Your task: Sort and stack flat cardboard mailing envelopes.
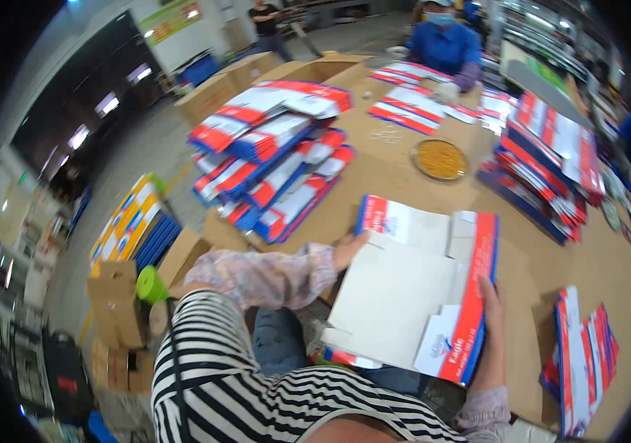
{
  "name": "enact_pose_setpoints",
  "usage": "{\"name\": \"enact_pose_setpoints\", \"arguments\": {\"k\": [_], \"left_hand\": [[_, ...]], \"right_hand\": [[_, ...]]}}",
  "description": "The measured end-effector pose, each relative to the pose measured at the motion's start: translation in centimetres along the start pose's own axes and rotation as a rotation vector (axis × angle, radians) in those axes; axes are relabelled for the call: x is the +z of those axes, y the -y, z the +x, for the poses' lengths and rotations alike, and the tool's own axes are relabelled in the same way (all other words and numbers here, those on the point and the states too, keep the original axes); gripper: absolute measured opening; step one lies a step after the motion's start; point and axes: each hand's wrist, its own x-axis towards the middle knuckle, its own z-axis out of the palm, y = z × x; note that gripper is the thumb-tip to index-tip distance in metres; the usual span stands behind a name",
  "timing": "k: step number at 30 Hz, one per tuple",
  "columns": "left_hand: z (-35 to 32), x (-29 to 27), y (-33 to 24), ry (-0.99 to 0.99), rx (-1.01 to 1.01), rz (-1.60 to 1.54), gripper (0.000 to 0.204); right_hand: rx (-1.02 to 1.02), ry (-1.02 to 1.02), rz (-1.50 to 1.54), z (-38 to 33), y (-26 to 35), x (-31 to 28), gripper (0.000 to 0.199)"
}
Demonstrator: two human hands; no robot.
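Note:
Between my hands I hold a partly folded cardboard box [393, 295], its plain whitish inside facing up and red, white and blue printed flaps at its sides. It is tilted over the near edge of the table, close to my body. My left hand [346, 251] grips its upper left edge, with the fingers partly hidden behind the board. My right hand [491, 306] holds the right, red and blue side, its thumb on top and the other fingers underneath.
The brown table [374, 173] carries a tall stack of printed cartons [271, 148] at left, another stack [544, 166] at right and loose cartons [581, 362] at near right. A round dish of orange-yellow bits [439, 159] stands mid-table. Opposite, a gloved co-worker [445, 52] handles flat cartons.

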Motion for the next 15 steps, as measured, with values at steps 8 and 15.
{"name": "enact_pose_setpoints", "arguments": {"k": [8, 15], "left_hand": [[1.0, -0.8, 0.8, -0.035, 0.032, 0.156, 0.059], [1.0, 0.3, 0.8, -0.025, 0.105, 0.115, 0.054]], "right_hand": [[-0.024, -0.011, 0.014, -0.6, 0.3, -0.1, 0.042], [0.018, -0.010, 0.011, -0.7, -0.3, -1.0, 0.044]]}}
